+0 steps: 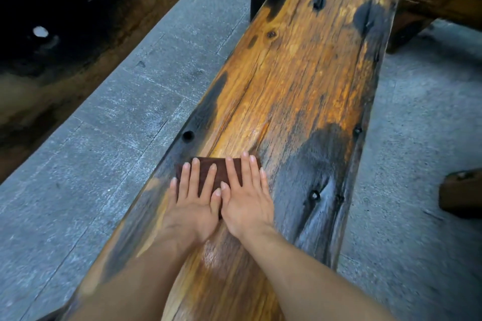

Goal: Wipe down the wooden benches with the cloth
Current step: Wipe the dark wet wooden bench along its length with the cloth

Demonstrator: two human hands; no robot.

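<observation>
A long wooden bench (300, 73), orange-brown with dark charred patches and knot holes, runs from the bottom of the view up to the top right. A folded dark brown cloth (221, 168) lies flat on its near middle. My left hand (194, 202) and my right hand (246, 197) press side by side on the cloth, palms down, fingers spread and pointing away from me. Most of the cloth is hidden under the hands. A damp sheen shows on the wood just behind my wrists.
Grey stone paving (117, 117) lies to the left of the bench and more grey floor (422, 154) to the right. A dark wooden structure (52, 21) borders the far left. Another wooden bench (443, 0) stands at the top right, and a wooden piece (461, 193) at the right edge.
</observation>
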